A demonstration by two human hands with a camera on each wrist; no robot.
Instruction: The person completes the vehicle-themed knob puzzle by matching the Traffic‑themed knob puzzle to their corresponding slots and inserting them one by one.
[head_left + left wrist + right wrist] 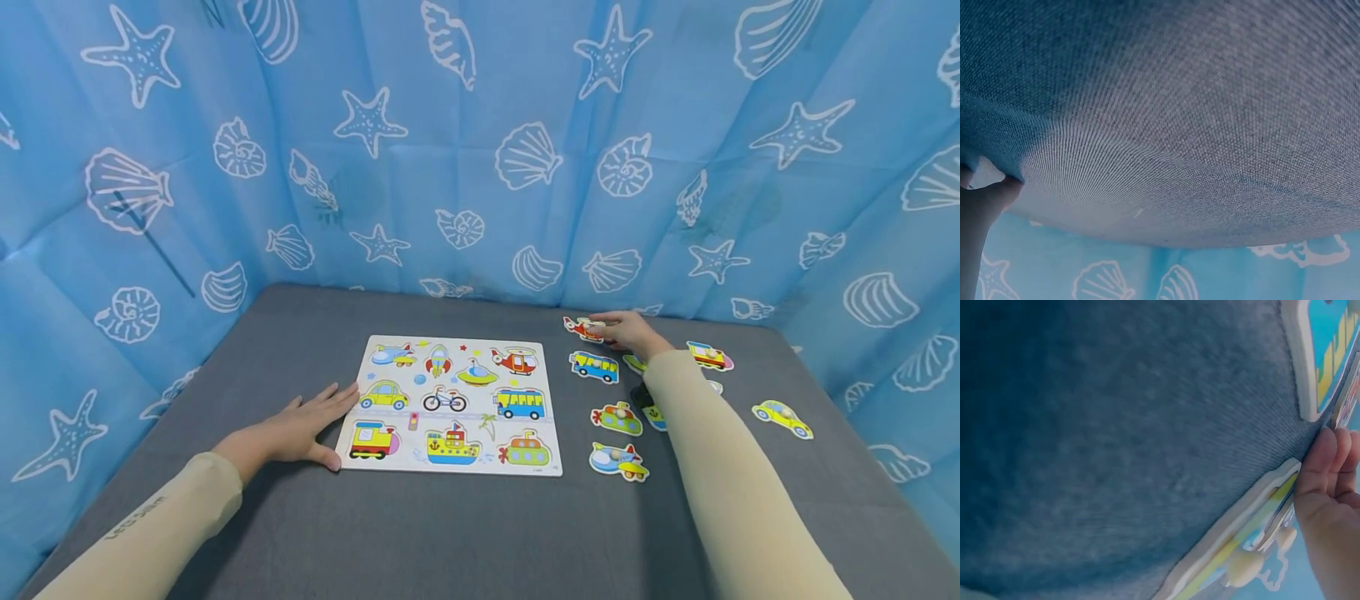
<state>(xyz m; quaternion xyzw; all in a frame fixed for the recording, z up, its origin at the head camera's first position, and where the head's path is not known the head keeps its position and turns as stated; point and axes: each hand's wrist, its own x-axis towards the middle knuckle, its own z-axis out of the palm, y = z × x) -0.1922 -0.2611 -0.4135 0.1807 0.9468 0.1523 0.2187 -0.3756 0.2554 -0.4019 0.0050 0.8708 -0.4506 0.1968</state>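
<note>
My left hand [311, 427] lies with spread, straight fingers at the left edge of a white puzzle board [450, 417] printed with vehicle pictures. In the left wrist view, only part of that hand [985, 203] shows at the lower left. Toward the back right, my right hand [630, 331] pinches a red helicopter puzzle piece [581, 328], which sits low at the table. The right wrist view has the fingers [1319, 459] at this piece's edge [1349, 394]; the thumb's contact is partly hidden. Just in front lies a blue bus piece [594, 367].
Around the right forearm lie a green submarine piece [617, 418], an airplane piece [618, 461], a train piece [708, 356] and a yellow car piece [782, 418]. A ship piece [655, 414] and a saucer piece [633, 363] are partly covered. Behind the grey table [420, 533] hangs a blue curtain [450, 150].
</note>
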